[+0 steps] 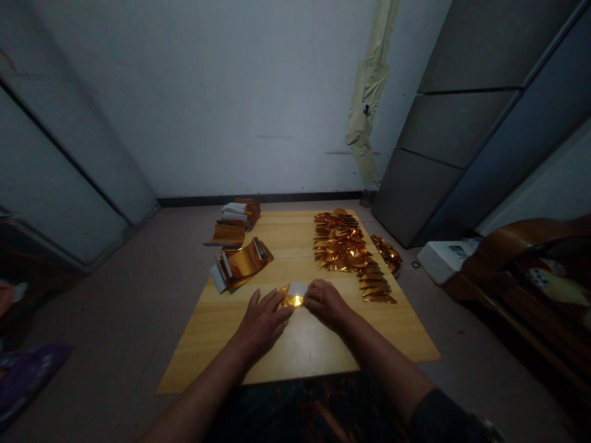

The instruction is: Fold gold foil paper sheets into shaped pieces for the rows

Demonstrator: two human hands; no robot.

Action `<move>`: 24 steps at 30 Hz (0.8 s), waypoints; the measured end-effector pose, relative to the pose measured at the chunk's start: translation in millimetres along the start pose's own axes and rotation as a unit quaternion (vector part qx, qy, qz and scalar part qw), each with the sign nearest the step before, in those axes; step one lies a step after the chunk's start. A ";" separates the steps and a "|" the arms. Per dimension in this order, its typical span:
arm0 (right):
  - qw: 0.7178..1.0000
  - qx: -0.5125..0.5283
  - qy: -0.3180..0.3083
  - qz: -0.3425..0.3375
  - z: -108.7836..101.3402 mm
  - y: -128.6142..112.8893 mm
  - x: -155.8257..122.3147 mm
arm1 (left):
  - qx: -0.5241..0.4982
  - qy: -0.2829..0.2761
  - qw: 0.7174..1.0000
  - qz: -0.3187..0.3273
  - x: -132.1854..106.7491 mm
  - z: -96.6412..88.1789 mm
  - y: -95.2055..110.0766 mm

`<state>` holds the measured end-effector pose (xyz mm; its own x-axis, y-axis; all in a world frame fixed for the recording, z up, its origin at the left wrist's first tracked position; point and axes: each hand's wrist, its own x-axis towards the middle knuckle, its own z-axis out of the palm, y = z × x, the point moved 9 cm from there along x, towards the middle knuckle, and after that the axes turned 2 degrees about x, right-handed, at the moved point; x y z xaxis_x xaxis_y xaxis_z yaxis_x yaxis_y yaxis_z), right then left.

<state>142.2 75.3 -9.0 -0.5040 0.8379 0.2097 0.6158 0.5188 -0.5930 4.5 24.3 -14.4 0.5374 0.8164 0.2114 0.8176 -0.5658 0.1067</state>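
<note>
A small sheet of gold foil paper [295, 296], partly folded, with a pale patch on its upper side, lies near the middle of the wooden table. My left hand [264, 317] pinches its left edge between thumb and forefinger, the other fingers spread over the tabletop. On the opposite edge, the curled fingers of my right hand [325, 301] grip the paper and hide its right end. Beyond my left hand sits a stack of curved gold foil sheets [244, 261]. Past my right hand lie rows of folded gold foil pieces [341, 243], overlapping one another.
The wooden table [207, 344] stands before a white wall [231, 104]. More foil sheets [237, 215] lie at its far left corner. Further folded foil [388, 253] is beyond its right edge. A grey refrigerator [429, 160] and a wooden bench [503, 307] stand to the right.
</note>
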 end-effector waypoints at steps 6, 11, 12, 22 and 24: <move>0.995 0.012 0.013 0.094 -3.0 1.6 7.9 | 0.003 -0.018 1.000 -0.001 1.1 -0.7 2.6; 0.987 -0.005 0.011 0.159 -0.1 9.6 13.5 | 0.002 -0.011 1.000 -0.016 5.2 -4.9 4.1; 0.986 -0.009 0.009 0.165 0.5 10.7 14.3 | 0.002 -0.009 1.000 -0.017 6.8 -6.7 5.5; 0.977 -0.029 -0.052 0.206 5.7 17.8 20.1 | -0.005 0.010 0.998 -0.065 16.3 -10.8 15.5; 0.975 -0.041 -0.069 0.206 7.2 18.9 22.0 | 0.009 0.011 0.997 -0.072 14.3 -6.5 16.1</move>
<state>138.4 102.3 -21.3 -0.2762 0.9503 -0.1434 0.8269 0.1589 -0.5395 24.0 26.1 -3.3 0.4088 0.8865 0.2169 0.8900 -0.4398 0.1204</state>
